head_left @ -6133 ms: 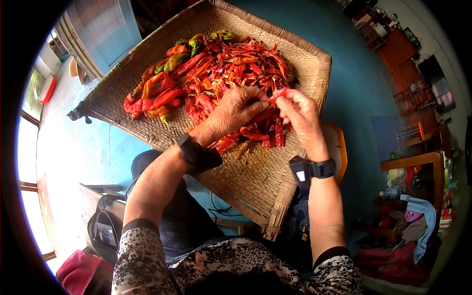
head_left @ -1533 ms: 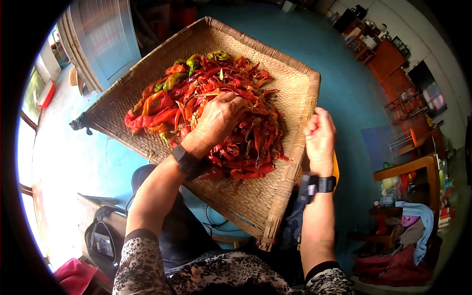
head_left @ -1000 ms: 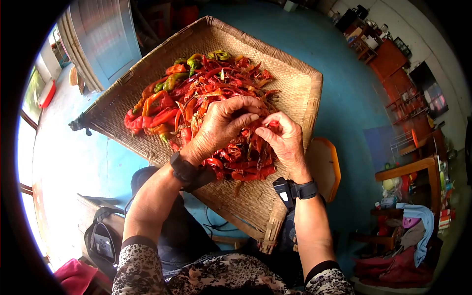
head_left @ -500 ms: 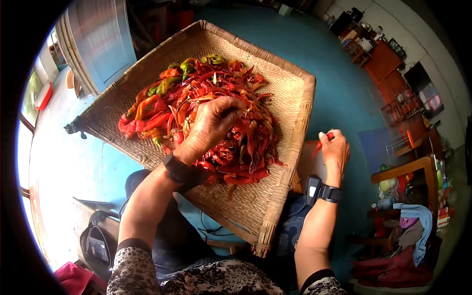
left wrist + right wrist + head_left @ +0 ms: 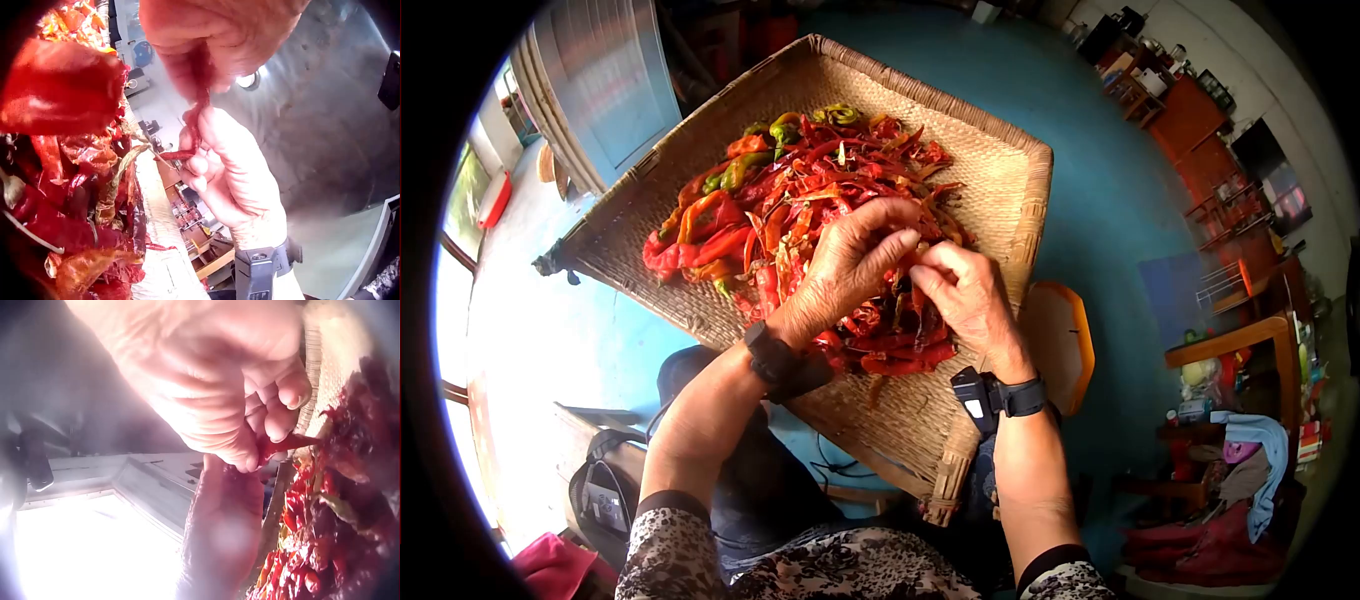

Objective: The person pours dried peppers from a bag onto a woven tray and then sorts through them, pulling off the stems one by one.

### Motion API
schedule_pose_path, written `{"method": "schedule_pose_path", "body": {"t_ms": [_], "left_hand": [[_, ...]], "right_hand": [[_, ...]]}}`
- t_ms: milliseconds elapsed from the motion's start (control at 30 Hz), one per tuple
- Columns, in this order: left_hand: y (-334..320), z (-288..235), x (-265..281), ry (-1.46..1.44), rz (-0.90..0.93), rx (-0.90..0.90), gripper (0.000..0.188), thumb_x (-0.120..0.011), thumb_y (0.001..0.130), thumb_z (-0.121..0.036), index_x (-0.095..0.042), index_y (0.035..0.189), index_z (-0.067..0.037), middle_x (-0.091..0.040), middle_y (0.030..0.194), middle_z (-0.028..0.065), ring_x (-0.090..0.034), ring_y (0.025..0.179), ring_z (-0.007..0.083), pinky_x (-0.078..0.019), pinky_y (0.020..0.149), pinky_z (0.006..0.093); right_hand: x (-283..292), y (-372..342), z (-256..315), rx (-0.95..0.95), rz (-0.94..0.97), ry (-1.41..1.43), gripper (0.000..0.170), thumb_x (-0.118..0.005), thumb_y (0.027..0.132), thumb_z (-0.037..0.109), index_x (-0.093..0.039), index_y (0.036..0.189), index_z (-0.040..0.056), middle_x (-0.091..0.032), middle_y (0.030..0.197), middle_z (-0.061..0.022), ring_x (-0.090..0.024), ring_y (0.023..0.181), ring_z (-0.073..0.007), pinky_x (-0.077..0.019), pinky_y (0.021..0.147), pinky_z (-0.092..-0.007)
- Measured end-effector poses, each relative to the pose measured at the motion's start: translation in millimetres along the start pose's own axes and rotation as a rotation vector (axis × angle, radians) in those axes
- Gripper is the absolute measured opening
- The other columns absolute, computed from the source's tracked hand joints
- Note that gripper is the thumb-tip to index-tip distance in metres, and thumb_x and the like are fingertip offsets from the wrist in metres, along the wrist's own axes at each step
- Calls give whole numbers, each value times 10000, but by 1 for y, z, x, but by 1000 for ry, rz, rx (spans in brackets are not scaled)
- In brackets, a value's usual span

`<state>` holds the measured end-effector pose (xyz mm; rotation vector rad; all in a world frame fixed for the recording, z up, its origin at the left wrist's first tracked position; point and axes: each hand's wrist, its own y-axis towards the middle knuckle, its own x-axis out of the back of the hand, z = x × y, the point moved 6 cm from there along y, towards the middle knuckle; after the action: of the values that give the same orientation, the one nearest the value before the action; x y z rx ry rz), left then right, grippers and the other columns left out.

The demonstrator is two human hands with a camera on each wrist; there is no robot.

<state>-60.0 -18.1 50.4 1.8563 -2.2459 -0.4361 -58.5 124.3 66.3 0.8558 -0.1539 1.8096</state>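
Just over the heap, a slender red chilli [image 5: 194, 130] runs between two hands — the left hand [image 5: 845, 262] pinches it, and the right hand [image 5: 972, 300] grasps it too, its thumb and fingers closed round it. Below them, a woven basket [image 5: 890, 420] holds piled red peppers [image 5: 800, 215], with greenish ones [image 5: 783, 132] along the heap's far side — all inside the raised rim. Beside the basket sits an orange-edged pale object [image 5: 1057, 345], partly hidden.
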Motion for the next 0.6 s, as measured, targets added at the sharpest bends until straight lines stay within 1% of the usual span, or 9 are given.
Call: {"method": "schedule_pose_path", "body": {"t_ms": [33,100,167,233,367,467,500,567,600], "left_hand": [[0,3,1,-173,-17,71,243,-557,953,-122,-554,1178,-31,-601,1012,-3,-541,946,85,-484,808,266],[3,1,8,180,-45,10,257,-573,928,-95,-561,1178,-38,-615,1035,34,-573,948,150,-499,805,301],[-1,-17,-6,693,139,-386,292,-575,887,-54,-568,1178,-49,-612,1062,94,-598,915,255,-510,805,343],[-7,-13,-14,766,186,-491,383,-581,798,-8,-581,1177,-69,-579,1127,133,-568,977,325,-498,847,380],[-13,6,-35,1067,301,-534,438,-579,693,-6,-599,1126,-68,-521,1231,111,-503,1092,317,-468,899,398],[-11,16,-36,1191,341,-527,375,-575,697,-33,-608,1070,-55,-541,1187,125,-521,1052,311,-480,870,387],[-10,12,-32,1121,321,-496,321,-584,723,-23,-612,1041,-50,-562,1137,130,-549,1008,307,-495,836,379],[-9,4,-26,1057,297,-460,267,-594,748,-13,-616,1012,-45,-583,1086,136,-577,964,303,-510,802,372],[-6,-1,-19,869,227,-400,216,-604,780,-9,-618,993,-40,-596,1019,136,-599,905,302,-522,762,367]], "right_hand": [[7,1,-4,43,-89,-30,135,-671,831,137,-620,851,13,-601,662,-142,-584,563,-225,-450,534,-355],[39,-1,-8,73,-344,-222,124,-661,837,143,-620,844,26,-579,622,-135,-556,528,-189,-441,519,-344],[76,-10,-16,12,-557,-303,130,-643,854,155,-610,824,33,-558,593,-132,-532,503,-188,-437,520,-338],[106,-22,-33,-51,-672,-425,152,-631,866,171,-599,816,31,-548,587,-134,-516,500,-205,-436,531,-345],[135,-46,-54,-350,-637,-758,150,-603,877,203,-604,842,57,-617,695,-185,-624,675,-370,-460,590,-454],[151,-63,-63,-705,-541,-925,155,-602,879,238,-629,935,96,-666,823,-163,-637,810,-377,-487,691,-471],[155,-66,-66,-682,-606,-954,172,-630,861,214,-637,980,90,-674,871,-159,-635,820,-389,-492,714,-469],[154,-67,-73,-337,-684,-849,209,-646,856,162,-638,1036,56,-673,882,-152,-657,787,-320,-508,698,-412],[146,-60,-77,-240,-662,-561,224,-648,855,138,-634,1056,40,-672,884,-126,-648,768,-251,-507,684,-364]]}}
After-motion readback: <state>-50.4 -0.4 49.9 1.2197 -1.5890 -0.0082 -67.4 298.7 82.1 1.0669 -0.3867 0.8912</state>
